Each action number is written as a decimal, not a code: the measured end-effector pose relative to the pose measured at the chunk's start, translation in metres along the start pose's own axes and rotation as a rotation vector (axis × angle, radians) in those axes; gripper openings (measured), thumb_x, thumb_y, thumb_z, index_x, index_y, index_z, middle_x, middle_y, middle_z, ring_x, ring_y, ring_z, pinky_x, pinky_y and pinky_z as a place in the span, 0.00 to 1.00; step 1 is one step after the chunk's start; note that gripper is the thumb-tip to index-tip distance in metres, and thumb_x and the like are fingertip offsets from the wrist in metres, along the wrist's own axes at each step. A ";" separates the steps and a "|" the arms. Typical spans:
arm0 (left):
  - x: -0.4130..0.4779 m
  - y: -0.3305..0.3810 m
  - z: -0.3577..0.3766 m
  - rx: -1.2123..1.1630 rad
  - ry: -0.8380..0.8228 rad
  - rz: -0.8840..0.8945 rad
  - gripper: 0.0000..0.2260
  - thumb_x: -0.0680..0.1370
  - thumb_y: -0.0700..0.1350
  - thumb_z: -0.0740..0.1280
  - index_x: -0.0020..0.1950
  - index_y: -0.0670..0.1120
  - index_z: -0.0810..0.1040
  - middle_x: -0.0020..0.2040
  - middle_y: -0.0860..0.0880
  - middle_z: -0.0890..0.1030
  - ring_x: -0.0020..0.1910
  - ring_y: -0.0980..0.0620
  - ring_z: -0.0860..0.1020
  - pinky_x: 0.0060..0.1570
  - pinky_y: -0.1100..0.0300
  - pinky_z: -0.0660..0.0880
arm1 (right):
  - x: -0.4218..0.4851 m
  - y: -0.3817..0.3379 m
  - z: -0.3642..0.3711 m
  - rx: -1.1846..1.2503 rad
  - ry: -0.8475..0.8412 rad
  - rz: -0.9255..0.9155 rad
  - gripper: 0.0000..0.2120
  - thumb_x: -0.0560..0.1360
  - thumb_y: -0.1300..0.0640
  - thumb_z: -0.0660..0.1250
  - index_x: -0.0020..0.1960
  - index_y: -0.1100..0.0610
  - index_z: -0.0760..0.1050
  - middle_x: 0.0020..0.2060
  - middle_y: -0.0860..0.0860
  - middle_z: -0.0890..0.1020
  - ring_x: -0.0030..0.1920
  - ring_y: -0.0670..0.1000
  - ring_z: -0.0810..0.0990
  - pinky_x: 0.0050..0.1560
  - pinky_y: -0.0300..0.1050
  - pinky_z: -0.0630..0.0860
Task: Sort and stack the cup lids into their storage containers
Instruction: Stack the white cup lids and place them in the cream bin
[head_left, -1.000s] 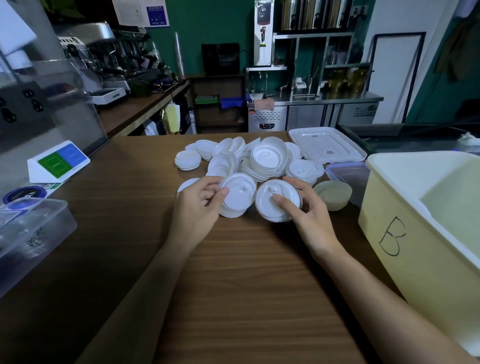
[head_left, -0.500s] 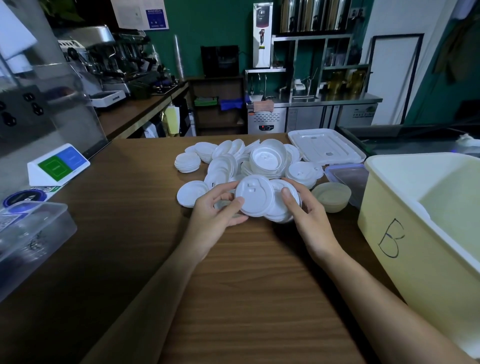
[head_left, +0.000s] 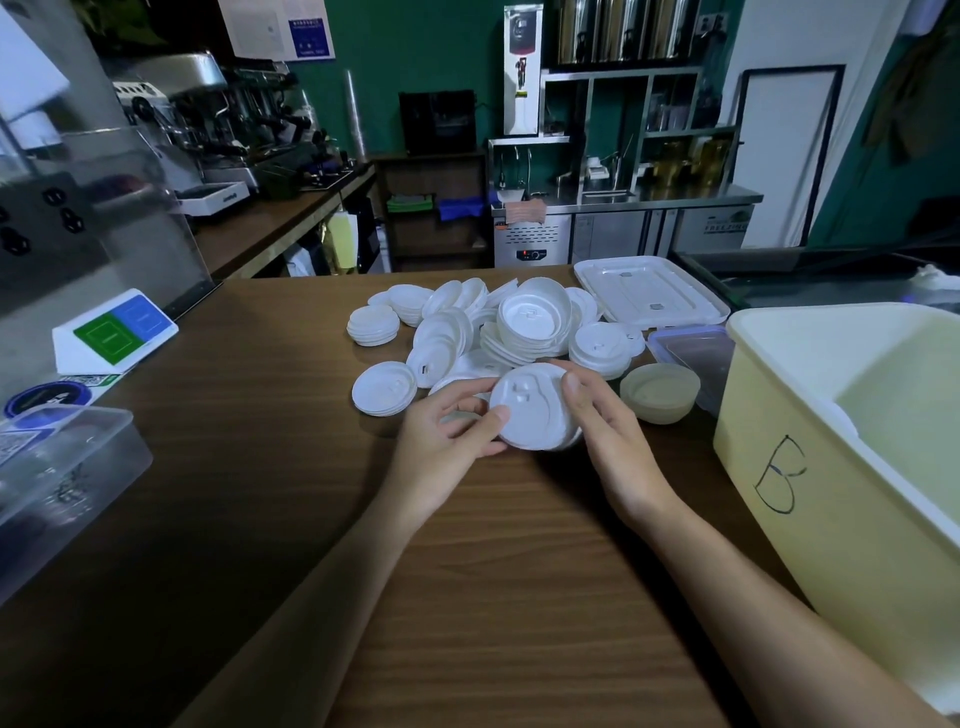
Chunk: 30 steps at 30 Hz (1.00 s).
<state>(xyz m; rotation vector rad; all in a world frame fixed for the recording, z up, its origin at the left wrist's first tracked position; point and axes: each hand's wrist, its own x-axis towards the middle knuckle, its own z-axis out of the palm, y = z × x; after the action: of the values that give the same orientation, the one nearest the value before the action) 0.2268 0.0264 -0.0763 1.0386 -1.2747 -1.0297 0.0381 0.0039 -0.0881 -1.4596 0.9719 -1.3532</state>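
Both my hands, left (head_left: 452, 431) and right (head_left: 613, 441), pinch this small stack of round white plastic lids (head_left: 532, 408); light, thin, slippery, best gripped by rims.

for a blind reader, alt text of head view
Left hand and right hand hold a stack of white lids at a wooden counter, before a loose pile of lids. A cream bin marked B stands at right.

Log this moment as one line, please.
left hand: grips lid stack; right hand: grips same stack; lid pile: behind; bin B: at right
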 end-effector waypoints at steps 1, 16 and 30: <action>0.000 0.000 0.000 0.006 0.012 0.004 0.12 0.79 0.36 0.73 0.61 0.46 0.84 0.48 0.39 0.81 0.48 0.47 0.87 0.48 0.54 0.85 | -0.001 -0.001 0.000 0.005 -0.004 0.000 0.29 0.76 0.32 0.67 0.69 0.49 0.80 0.67 0.45 0.83 0.70 0.46 0.78 0.76 0.53 0.71; 0.002 -0.012 -0.002 0.266 -0.029 0.101 0.17 0.77 0.46 0.77 0.66 0.48 0.82 0.56 0.54 0.86 0.53 0.56 0.85 0.59 0.56 0.82 | -0.004 0.000 -0.002 0.017 -0.014 -0.040 0.13 0.80 0.56 0.74 0.64 0.56 0.81 0.58 0.50 0.86 0.58 0.43 0.83 0.59 0.33 0.75; 0.016 -0.020 -0.040 1.002 -0.080 0.388 0.09 0.75 0.43 0.78 0.55 0.48 0.87 0.49 0.55 0.86 0.50 0.54 0.80 0.53 0.54 0.77 | -0.001 0.002 -0.002 -0.010 0.095 -0.014 0.11 0.81 0.51 0.73 0.63 0.50 0.82 0.59 0.44 0.86 0.61 0.44 0.82 0.61 0.35 0.74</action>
<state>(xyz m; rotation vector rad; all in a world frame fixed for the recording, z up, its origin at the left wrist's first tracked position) 0.2667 0.0077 -0.0932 1.3881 -2.0281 -0.0769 0.0356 0.0041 -0.0907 -1.4230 1.0323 -1.4401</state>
